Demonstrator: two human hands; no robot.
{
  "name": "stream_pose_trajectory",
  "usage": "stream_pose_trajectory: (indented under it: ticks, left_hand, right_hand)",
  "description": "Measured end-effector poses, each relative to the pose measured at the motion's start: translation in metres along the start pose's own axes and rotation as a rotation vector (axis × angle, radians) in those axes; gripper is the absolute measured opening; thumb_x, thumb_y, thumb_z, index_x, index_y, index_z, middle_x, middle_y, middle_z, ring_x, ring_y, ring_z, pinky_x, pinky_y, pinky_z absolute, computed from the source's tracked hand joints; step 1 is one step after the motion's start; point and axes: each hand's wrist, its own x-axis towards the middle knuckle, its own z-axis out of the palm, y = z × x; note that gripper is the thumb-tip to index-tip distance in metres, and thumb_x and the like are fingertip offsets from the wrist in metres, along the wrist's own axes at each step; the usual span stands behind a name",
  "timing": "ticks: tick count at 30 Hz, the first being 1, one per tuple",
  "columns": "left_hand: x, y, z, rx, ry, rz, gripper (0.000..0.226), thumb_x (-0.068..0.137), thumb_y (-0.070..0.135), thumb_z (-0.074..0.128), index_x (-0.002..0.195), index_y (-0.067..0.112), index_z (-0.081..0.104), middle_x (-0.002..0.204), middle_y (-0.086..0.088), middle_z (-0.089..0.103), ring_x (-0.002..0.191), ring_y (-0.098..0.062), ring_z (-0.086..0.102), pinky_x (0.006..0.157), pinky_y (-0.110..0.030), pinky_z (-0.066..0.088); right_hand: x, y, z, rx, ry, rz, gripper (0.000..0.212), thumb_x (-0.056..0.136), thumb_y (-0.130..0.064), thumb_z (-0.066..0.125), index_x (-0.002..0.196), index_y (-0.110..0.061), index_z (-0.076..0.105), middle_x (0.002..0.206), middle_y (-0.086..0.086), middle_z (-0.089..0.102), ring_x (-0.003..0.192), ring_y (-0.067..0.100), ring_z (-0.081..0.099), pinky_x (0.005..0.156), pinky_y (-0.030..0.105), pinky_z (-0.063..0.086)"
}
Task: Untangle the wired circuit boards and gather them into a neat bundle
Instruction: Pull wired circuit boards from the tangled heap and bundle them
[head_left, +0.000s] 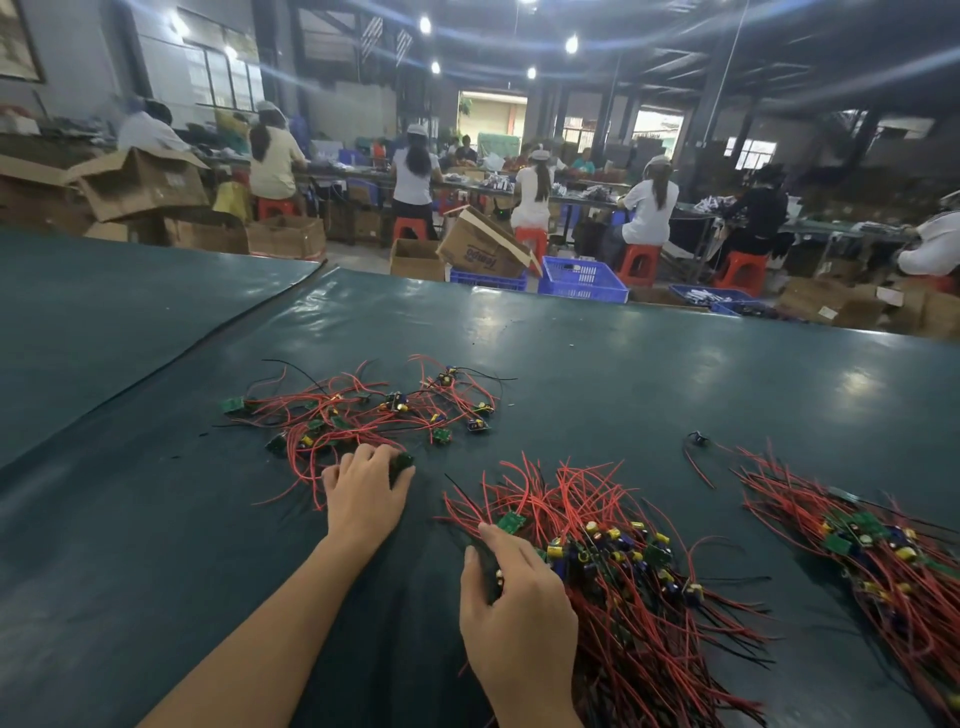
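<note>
Table cover (156, 519): dark teal, plain, glossy, with pale patches of glare.
Loose tangle (363, 410): mostly red wires, a few black strands, small green boards carrying yellow and blue parts.
Middle bundle (613, 561): the same red wires mixed with black, green boards, and yellow and dark blue parts.
Right bundle (883, 545): red, green, yellow and blue again.
Beyond the table: blue latticed crates (582, 280), red-orange stools (639, 265), brown cardboard boxes (145, 182), workers (649, 208) mostly in white tops.

The cover (675, 374) is gleaming, smooth like vinyl; wires (571, 493) on it are showing glossy plastic; boxes (140, 182) beyond it are looking matt cardboard.
</note>
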Motion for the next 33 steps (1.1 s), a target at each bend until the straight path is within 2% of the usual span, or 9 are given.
stream_pose_trajectory:
  ticks: [2, 6, 10, 16, 19, 23, 26, 28, 33]
  left_hand:
    - [-0.008, 0.002, -0.003, -0.031, 0.053, 0.087, 0.027, 0.095, 0.035, 0.056, 0.116, 0.018, 0.062, 0.113, -0.003, 0.059, 0.107, -0.025, 0.053, 0.096, -0.039, 0.027]
    - [-0.034, 0.01, -0.014, -0.116, 0.218, 0.377, 0.021, 0.093, 0.023, 0.062, 0.11, 0.012, 0.064, 0.101, -0.001, 0.066, 0.092, -0.022, 0.062, 0.083, -0.032, 0.034]
    - [-0.063, 0.012, -0.027, -0.24, 0.311, 0.586, 0.031, 0.091, 0.03, 0.051, 0.119, 0.018, 0.055, 0.105, 0.002, 0.066, 0.098, -0.011, 0.055, 0.084, -0.028, 0.037]
    - [-0.083, 0.023, -0.031, -0.258, 0.28, 0.803, 0.042, 0.087, 0.021, 0.058, 0.128, 0.019, 0.049, 0.108, -0.003, 0.063, 0.099, -0.013, 0.057, 0.084, -0.027, 0.043]
    - [-0.084, 0.027, -0.035, -0.293, 0.303, 0.823, 0.038, 0.089, 0.023, 0.059, 0.126, 0.02, 0.051, 0.105, -0.002, 0.064, 0.096, -0.012, 0.057, 0.082, -0.026, 0.044]
    - [-0.087, 0.029, -0.041, -0.316, 0.334, 0.861, 0.03, 0.091, 0.026, 0.06, 0.12, 0.019, 0.054, 0.1, -0.002, 0.064, 0.09, -0.011, 0.057, 0.077, -0.029, 0.047]
    - [-0.088, 0.03, -0.042, -0.363, 0.321, 0.836, 0.027, 0.091, 0.023, 0.062, 0.117, 0.015, 0.059, 0.102, 0.0, 0.063, 0.089, -0.01, 0.058, 0.077, -0.032, 0.047]
    - [-0.09, 0.032, -0.043, -0.459, 0.305, 0.759, 0.026, 0.089, 0.022, 0.064, 0.115, 0.017, 0.06, 0.104, 0.01, 0.06, 0.089, -0.003, 0.057, 0.079, -0.031, 0.047]
    - [-0.099, 0.041, -0.041, -0.893, 0.087, 0.397, 0.023, 0.078, 0.029, 0.059, 0.098, 0.017, 0.057, 0.087, 0.008, 0.062, 0.077, -0.009, 0.06, 0.074, -0.025, 0.049]
  right_hand:
    - [-0.001, -0.002, -0.001, -0.002, 0.008, -0.006, 0.023, 0.08, -0.019, 0.08, 0.103, -0.022, 0.077, 0.098, -0.013, 0.074, 0.08, 0.005, 0.07, 0.061, 0.009, 0.041]
    - [-0.003, -0.002, 0.001, 0.046, -0.025, 0.004, 0.024, 0.09, -0.031, 0.067, 0.114, -0.027, 0.072, 0.107, -0.017, 0.07, 0.093, 0.002, 0.066, 0.07, 0.013, 0.044]
    - [-0.002, 0.0, 0.003, 0.181, -0.152, 0.065, 0.032, 0.094, -0.044, 0.057, 0.119, -0.027, 0.069, 0.11, -0.022, 0.065, 0.103, -0.003, 0.06, 0.083, 0.012, 0.044]
    - [0.003, 0.002, 0.009, 0.4, -0.205, 0.134, 0.05, 0.094, -0.054, 0.049, 0.127, -0.019, 0.063, 0.119, -0.007, 0.067, 0.113, 0.008, 0.06, 0.097, 0.033, 0.051]
    - [0.007, 0.0, 0.007, 0.57, -0.163, 0.159, 0.035, 0.095, -0.044, 0.055, 0.117, -0.019, 0.068, 0.107, -0.009, 0.071, 0.103, 0.004, 0.065, 0.092, 0.029, 0.054]
    - [0.009, -0.005, 0.006, 0.761, -0.1, 0.231, 0.009, 0.096, -0.033, 0.06, 0.096, -0.03, 0.069, 0.092, -0.024, 0.072, 0.091, -0.005, 0.066, 0.078, 0.011, 0.05]
    - [0.012, -0.004, 0.005, 0.822, -0.08, 0.294, 0.015, 0.095, -0.023, 0.062, 0.085, -0.027, 0.072, 0.085, -0.016, 0.074, 0.081, 0.004, 0.069, 0.074, 0.023, 0.054]
    - [0.014, -0.002, 0.004, 0.851, -0.07, 0.342, 0.02, 0.095, -0.016, 0.062, 0.08, -0.022, 0.074, 0.077, -0.007, 0.073, 0.07, 0.011, 0.064, 0.07, 0.036, 0.054]
    - [0.015, -0.001, 0.006, 0.834, -0.064, 0.352, 0.019, 0.093, -0.013, 0.064, 0.077, -0.017, 0.072, 0.067, -0.007, 0.07, 0.063, 0.007, 0.062, 0.066, 0.027, 0.052]
